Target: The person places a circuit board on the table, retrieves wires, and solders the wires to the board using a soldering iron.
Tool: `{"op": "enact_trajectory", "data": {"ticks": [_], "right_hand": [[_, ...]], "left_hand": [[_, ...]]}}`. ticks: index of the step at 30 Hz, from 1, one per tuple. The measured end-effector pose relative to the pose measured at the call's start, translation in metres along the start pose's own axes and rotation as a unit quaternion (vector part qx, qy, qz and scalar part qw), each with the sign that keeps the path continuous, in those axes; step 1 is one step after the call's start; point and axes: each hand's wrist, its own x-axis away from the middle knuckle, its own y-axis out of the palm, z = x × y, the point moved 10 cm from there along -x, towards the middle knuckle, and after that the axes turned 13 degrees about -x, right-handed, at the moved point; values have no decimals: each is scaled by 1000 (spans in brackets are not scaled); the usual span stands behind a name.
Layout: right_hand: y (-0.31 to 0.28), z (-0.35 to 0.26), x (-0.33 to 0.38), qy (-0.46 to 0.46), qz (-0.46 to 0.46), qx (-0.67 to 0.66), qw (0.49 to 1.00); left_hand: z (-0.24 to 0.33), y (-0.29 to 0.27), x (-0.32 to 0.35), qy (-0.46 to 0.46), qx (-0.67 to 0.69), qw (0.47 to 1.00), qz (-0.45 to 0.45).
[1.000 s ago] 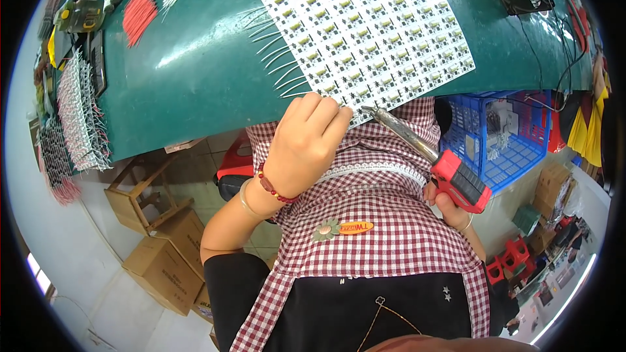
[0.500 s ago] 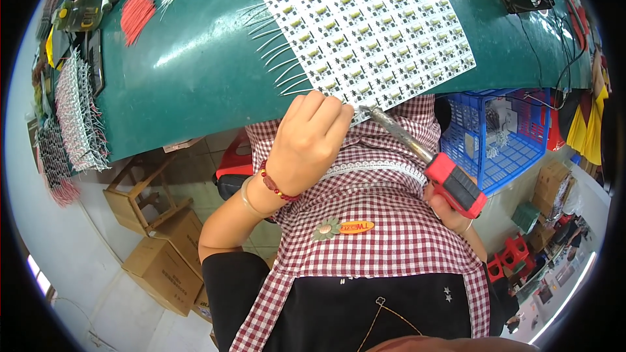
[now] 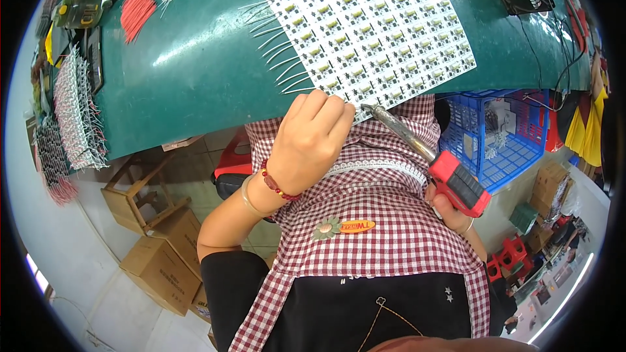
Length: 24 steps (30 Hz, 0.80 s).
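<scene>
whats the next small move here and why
Probably nudge the soldering iron slightly left: the right hand holds it with its tip just short of the left hand, which is bunched at the near edge of the board sheet; any grip there is hidden.

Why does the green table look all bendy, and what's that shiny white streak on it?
Head view: the fisheye lens bends the edge of the green table and leaves dark corners; head view: the white streak looks like glare on the tabletop; head view: tiny parts on the white board sheet are too small to tell clearly.
</scene>
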Motion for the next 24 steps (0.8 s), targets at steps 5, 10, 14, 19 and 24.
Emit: {"op": "enact_trajectory", "data": {"ticks": [5, 10, 14, 19, 24], "right_hand": [[7, -34, -12, -86, -13, 49, 995], [-8, 2, 10, -68, 18, 44, 997], [-9, 9, 10, -36, 5, 13, 999], [-11, 11, 10, -30, 12, 16, 999], [-23, 32, 19, -36, 35, 34, 998]], "left_hand": [[0, 1, 0, 0, 4, 1000, -1], [1, 0, -1, 1, 1, 1000, -3], [1, 0, 0, 2, -5, 1000, -7], [3, -2, 1, 2, -39, 999, -16], [-2, -25, 6, -24, -61, 998, 0]]}}
